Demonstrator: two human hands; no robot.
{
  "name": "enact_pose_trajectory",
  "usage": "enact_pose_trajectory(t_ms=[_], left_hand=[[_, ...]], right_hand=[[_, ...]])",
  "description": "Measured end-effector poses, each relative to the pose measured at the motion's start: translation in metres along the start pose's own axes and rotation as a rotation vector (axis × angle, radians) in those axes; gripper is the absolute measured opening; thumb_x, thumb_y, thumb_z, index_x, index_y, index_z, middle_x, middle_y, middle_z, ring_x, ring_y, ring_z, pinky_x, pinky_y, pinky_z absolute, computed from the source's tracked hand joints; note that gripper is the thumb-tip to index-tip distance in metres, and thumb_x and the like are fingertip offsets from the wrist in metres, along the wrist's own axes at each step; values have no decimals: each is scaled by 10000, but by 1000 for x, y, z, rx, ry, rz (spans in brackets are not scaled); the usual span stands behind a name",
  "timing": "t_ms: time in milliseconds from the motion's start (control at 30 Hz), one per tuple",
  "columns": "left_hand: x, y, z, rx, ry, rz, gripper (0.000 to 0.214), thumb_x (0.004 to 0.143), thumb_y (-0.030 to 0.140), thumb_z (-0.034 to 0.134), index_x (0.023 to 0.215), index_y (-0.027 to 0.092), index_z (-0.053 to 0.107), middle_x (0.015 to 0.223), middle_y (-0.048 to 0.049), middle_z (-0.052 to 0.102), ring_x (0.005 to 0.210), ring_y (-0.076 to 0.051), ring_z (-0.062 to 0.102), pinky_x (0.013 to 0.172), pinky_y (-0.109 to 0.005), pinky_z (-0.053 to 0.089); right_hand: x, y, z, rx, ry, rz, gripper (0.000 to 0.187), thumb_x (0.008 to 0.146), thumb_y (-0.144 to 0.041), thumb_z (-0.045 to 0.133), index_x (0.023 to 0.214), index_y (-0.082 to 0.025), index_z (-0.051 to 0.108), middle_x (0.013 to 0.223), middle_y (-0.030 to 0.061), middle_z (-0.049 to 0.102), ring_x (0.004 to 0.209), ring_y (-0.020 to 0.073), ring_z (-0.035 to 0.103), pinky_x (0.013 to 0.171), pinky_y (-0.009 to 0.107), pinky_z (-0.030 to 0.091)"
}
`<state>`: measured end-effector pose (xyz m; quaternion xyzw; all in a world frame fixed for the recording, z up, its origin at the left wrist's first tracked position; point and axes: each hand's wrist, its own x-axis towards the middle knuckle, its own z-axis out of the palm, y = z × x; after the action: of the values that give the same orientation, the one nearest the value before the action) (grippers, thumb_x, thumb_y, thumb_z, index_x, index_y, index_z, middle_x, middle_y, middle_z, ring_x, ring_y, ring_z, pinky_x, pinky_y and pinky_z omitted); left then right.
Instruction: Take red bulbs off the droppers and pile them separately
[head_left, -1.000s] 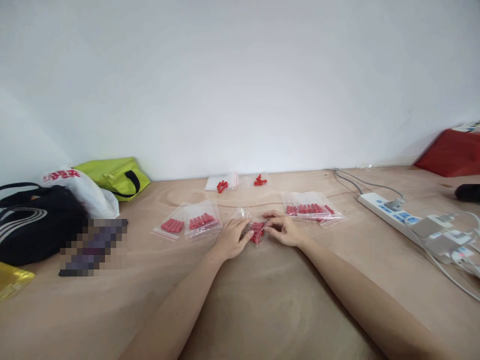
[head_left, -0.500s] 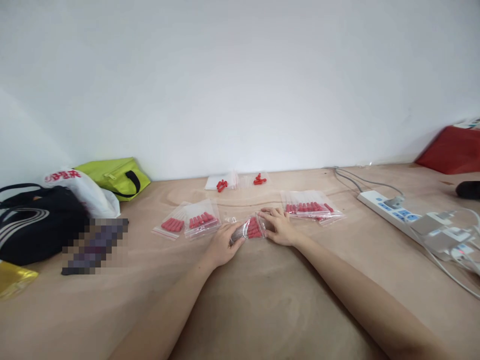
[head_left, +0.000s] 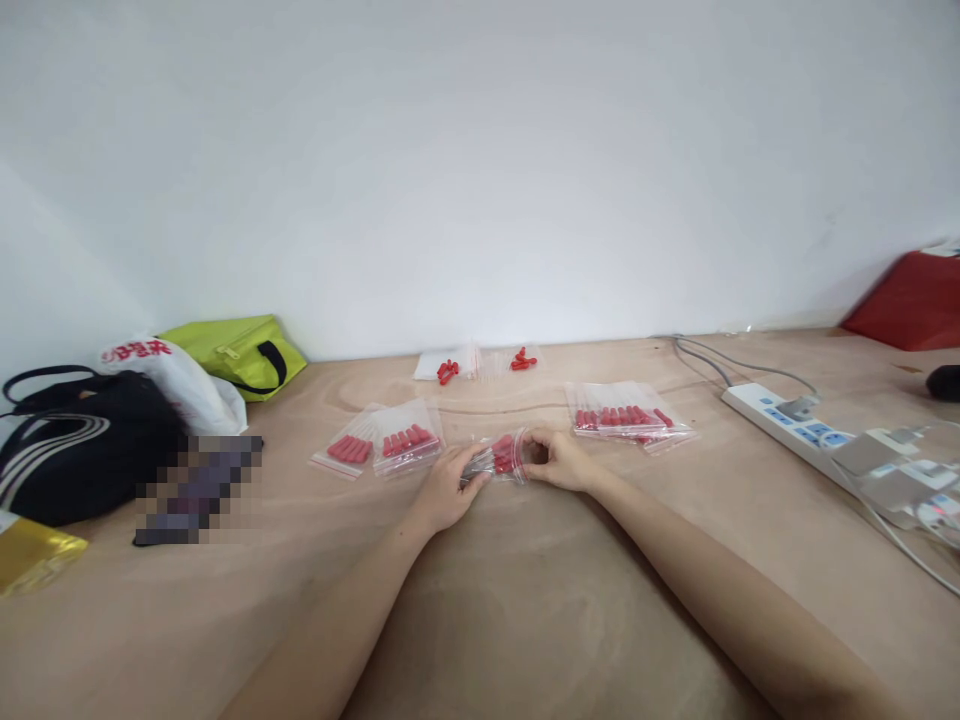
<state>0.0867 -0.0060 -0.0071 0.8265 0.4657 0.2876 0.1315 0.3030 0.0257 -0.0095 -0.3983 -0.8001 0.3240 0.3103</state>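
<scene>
Under the left hand (head_left: 448,487) and the right hand (head_left: 559,460) spreads a tan wooden counter (head_left: 525,600) that runs back to a white wall. Far out beyond the left hand sit a black bag (head_left: 82,450), a white plastic bag (head_left: 180,385) and a lime-green pouch (head_left: 232,352), bunched together. Well out past the right hand lies a white power strip (head_left: 780,422) with plugs and cables. Just beyond the right hand rests a stack of filled zip bags (head_left: 626,418). Near the left hand's far side lie two more filled bags (head_left: 382,443). Between the hands is the small zip bag (head_left: 499,457) of red pieces, each hand closed in a pinch on one end, low over the counter. Farther back from both hands lie loose red pieces (head_left: 448,371).
</scene>
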Motion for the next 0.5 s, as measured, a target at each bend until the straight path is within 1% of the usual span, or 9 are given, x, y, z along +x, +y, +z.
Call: enact_pose_trajectory(t_ms=[67,167,267,367,500], left_hand=[[0,0,0,-3,-4,3,351,783,228,520,1133,200,514,1107,-65,583,1026,-205,524,890,-371,420],[1,1,-1,-10,-3,9,358,783,223,522,1139,194,513,1096,-61,593,1013,-198,530,888,-365,420],[1,2,-2,-23,1,9,355,776,219,533,1130,198,522,1079,-54,606,993,-191,540,882,-356,424],[2,3,-2,-32,-6,1,348,774,235,535,1120,198,530,1078,-55,606,996,-192,543,885,-356,426],[1,4,-2,-46,-11,-34,351,770,247,534,1116,192,534,1101,-62,600,1020,-198,543,898,-363,427]], right_hand=[[2,1,6,6,34,73,215,602,-224,668,781,-160,567,631,-41,533,526,78,436,493,196,341],[5,1,13,28,77,104,232,577,-188,659,770,-161,534,620,-51,520,525,69,427,492,186,334],[6,2,16,64,86,93,242,576,-186,651,784,-163,530,645,-46,530,532,66,424,501,184,339],[5,3,13,106,59,94,249,571,-218,664,772,-163,529,653,-44,528,538,66,424,501,184,345],[4,2,6,0,4,18,203,561,-226,666,696,-165,527,682,-26,529,620,90,455,559,201,367]])
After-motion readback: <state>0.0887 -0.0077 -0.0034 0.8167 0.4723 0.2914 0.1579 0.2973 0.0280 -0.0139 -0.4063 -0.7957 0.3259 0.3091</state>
